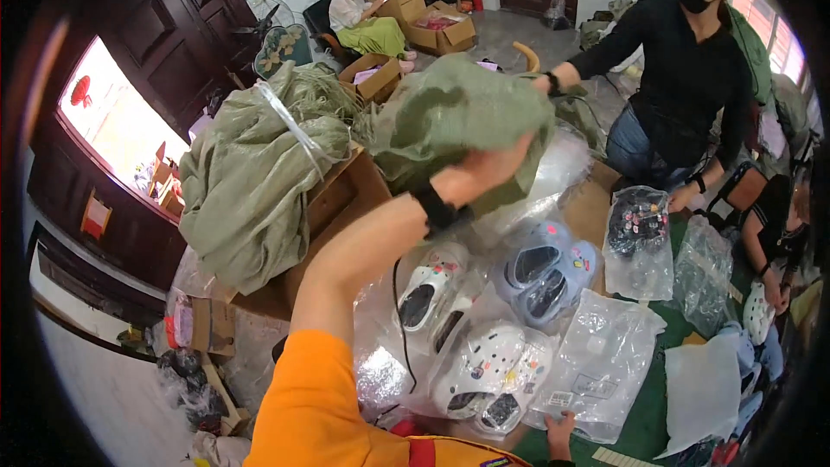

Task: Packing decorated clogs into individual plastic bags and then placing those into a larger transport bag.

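The left hand point(491, 166) reaches up and out to a big green sack point(454, 108). The hand is blurry and the cloth hides some fingers, so I cannot tell how tight its grip is. The sack is in the middle, up above the shoes. A helper in black point(692, 78) stands across on the right, with one hand point(543, 84) at the same sack's right end.

The right hand point(560, 425) is low down, with its fingers at the bottom edge of a flat, clear bag point(605, 355). I cannot tell if that grip pinches the bag or just rests on it. The bag lies on the green surface point(647, 415).

Just left of the bag are white spotty shoes point(493, 367) in clear plastic. Blue shoes point(549, 272) sit behind them, and more white shoes point(421, 290) are to the left. Dark shoes point(640, 223) lie in their own bag near the helper. On the left, a tied green bundle point(251, 173) sits on an open brown box point(354, 199).
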Demonstrator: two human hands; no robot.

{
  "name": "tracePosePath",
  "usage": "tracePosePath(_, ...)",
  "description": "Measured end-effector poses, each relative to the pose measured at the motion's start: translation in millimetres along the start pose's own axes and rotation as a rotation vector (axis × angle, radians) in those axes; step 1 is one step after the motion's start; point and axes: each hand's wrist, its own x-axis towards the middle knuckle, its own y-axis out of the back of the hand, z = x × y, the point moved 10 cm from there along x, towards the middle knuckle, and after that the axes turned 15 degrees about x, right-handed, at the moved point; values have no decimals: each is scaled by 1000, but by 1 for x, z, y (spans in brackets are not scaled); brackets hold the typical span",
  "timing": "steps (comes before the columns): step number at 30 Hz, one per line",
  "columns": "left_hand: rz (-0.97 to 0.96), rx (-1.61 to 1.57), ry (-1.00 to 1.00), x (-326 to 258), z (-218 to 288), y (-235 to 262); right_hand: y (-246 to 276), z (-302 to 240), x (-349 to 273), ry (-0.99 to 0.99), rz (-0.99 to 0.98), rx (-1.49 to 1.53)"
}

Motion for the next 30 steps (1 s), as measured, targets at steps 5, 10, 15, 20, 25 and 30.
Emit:
tracePosePath(5,-441,261,315,61,-58,23,-5,-5,-7,-38,-94,109)
tracePosePath(10,-239,377,444,100,-149,107,-1,2,-16,-15,-115,165)
tracePosePath(15,68,-198,821,105,-179,152,-2,32,-27,-99,-136,521)
tracePosePath(20,175,-698,866,132,-180,181,4,36,-38,-144,-107,557)
tracePosePath(25,327,-872,419,190,-119,234,21,23,-54,-125,-35,477)
tracePosePath(30,190,-887,164,242,-62,277,49,-60,-73,98,13,600)
